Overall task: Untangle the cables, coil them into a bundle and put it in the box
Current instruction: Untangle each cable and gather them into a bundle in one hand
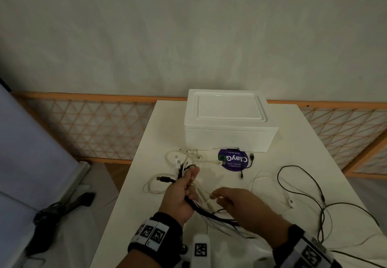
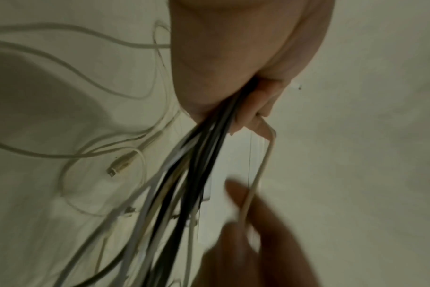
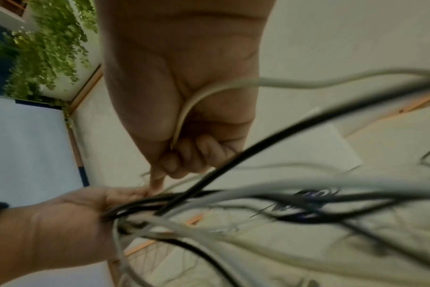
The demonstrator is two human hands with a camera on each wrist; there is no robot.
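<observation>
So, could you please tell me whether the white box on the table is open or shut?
Shut: the box has its lid seated flat on top.

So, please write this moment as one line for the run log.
left hand: grips cable bundle | right hand: pinches white cable | box: lid on | stage: untangling

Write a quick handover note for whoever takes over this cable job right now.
Left hand: grips the gathered bunch of black and white cables.
Right hand: pinches one white cable, drawing it from the bunch.
Loose cables trail across the table.
Box: at the far end, lid closed.
Done: cables partly gathered.
Left: finish untangling, coil, open box, put the bundle in.
</observation>
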